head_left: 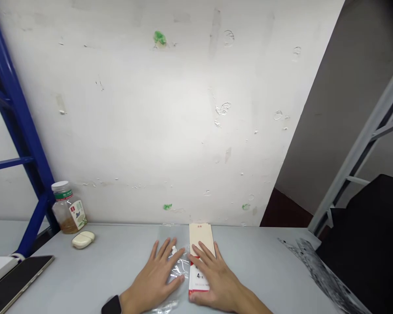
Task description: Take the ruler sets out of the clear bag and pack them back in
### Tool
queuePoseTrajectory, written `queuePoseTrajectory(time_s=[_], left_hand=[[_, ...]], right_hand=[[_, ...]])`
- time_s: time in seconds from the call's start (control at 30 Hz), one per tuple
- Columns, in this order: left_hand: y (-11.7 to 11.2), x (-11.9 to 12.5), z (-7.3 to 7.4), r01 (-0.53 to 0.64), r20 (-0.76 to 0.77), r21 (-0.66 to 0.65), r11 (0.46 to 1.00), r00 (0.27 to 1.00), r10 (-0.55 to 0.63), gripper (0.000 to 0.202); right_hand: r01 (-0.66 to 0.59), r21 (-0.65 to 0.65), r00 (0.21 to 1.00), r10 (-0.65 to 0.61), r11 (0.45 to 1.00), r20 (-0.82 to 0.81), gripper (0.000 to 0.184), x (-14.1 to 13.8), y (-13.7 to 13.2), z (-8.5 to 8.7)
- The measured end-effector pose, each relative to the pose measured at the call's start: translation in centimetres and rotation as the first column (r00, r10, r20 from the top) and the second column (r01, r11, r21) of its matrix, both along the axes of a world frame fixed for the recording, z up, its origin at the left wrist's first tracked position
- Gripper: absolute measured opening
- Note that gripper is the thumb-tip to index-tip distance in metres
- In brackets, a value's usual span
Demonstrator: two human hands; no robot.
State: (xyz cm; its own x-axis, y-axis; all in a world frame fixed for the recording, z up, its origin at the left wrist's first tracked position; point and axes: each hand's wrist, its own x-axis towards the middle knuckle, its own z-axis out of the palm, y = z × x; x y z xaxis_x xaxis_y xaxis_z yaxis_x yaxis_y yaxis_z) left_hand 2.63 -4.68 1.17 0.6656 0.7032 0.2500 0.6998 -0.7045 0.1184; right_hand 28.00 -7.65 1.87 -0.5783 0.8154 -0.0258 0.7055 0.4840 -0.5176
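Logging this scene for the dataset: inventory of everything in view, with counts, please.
Table: 1, pale grey, across the bottom of the view.
Wall: 1, scuffed white, green marks, behind the table.
Jar: 1, white lid, brownish contents, back left of table.
Oval bar: 1, cream, beside the jar.
Phone or tablet: 1, black, front left corner.
Shelf frame: 1, blue, far left.
Metal frame: 1, grey, far right.
Patterned sheet: 1, black and white, right table edge.
Plastic bag: 1, transparent, table centre.
Carton: 1, cream and red, right of the bag.
Left hand: 1, flat on the bag, black watch on wrist.
Right hand: 1, flat on the carton.
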Motion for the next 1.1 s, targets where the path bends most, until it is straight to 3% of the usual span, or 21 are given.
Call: queuePoseTrajectory(time_s=[0.43, 0.7, 0.9, 1.1], left_hand=[[0.0, 0.1, 0.2, -0.012, -0.015, -0.041, 0.999, 1.0, 0.011, 0.057], [0.4, -0.2, -0.1, -0.042, 0.135, -0.139, 0.989, 0.989, 0.061, 0.053], [0.9, -0.1, -0.3, -0.166, 0.356, -0.226, 0.96, 0.903, 0.24, 0.039], [0.6, 0.2, 0.8, -0.151, 0.394, -0.214, 0.965, 0.89, 0.227, 0.028]], right_hand=[[-0.004, -0.018, 1.0, 0.004, 1.0, -0.01, 0.094, 0.0, -0.1, 0.4], [0.005, -0.032, 1.0, -0.005, 0.999, -0.001, 0.093, -0.1, -0.1, 0.5], [0.047, -0.142, 0.997, -0.056, 0.989, -0.055, 0.087, 0.3, -0.2, 2.5], [0.217, -0.217, 0.976, -0.217, 0.952, 0.023, 0.081, 1.8, -0.4, 4.2]])
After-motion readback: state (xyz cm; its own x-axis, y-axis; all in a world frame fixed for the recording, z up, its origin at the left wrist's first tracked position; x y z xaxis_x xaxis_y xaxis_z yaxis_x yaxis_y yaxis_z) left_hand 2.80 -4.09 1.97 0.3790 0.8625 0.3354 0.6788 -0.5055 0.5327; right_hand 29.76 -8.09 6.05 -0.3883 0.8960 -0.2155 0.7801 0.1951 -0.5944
